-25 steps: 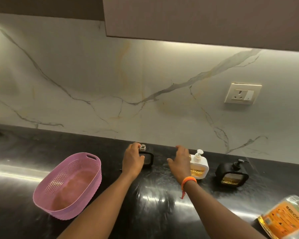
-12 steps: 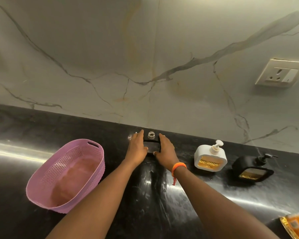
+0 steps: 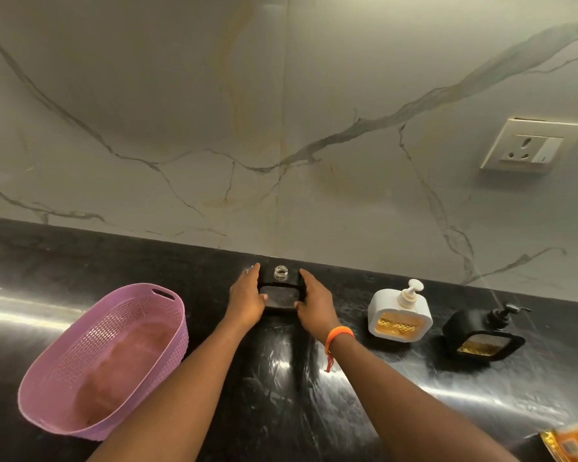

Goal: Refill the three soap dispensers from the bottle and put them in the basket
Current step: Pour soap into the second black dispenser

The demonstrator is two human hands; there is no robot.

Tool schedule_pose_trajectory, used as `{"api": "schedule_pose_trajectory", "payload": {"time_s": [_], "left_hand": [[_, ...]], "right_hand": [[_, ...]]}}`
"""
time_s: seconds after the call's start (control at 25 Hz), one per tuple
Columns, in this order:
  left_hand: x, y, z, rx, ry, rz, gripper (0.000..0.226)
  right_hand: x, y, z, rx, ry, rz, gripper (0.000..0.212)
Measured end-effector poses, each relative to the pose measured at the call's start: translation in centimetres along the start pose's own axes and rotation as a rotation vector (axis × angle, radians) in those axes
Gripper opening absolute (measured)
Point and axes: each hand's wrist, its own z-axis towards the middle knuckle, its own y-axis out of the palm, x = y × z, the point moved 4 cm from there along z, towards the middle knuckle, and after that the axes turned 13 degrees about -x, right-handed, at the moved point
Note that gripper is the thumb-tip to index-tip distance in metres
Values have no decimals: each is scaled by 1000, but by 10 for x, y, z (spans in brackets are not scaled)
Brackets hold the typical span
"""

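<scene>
Dispenser [image 3: 278, 296] on glossy black counter [image 3: 314, 395]

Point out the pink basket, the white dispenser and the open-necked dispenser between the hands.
pink basket [image 3: 179, 315], head view, on its far right rim.
white dispenser [image 3: 381, 303], head view, on its white body, upper left.
open-necked dispenser [image 3: 280, 295], head view, on its dark front face.
</scene>
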Motion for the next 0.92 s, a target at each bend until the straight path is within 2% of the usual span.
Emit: {"api": "schedule_pose_trajectory", "payload": {"time_s": [0.32,0.64,0.92], "left_hand": [[4,-3,-6,-79,18,-54,68],[54,-1,-64,-73,202,-117,52],[112,28,-128,-156,331,-285,51]], "right_hand": [[4,-10,-14,39,0,83,60],[5,-49,-67,182,-28,81,54],[14,-99,-142,331,-49,49,44]]}}
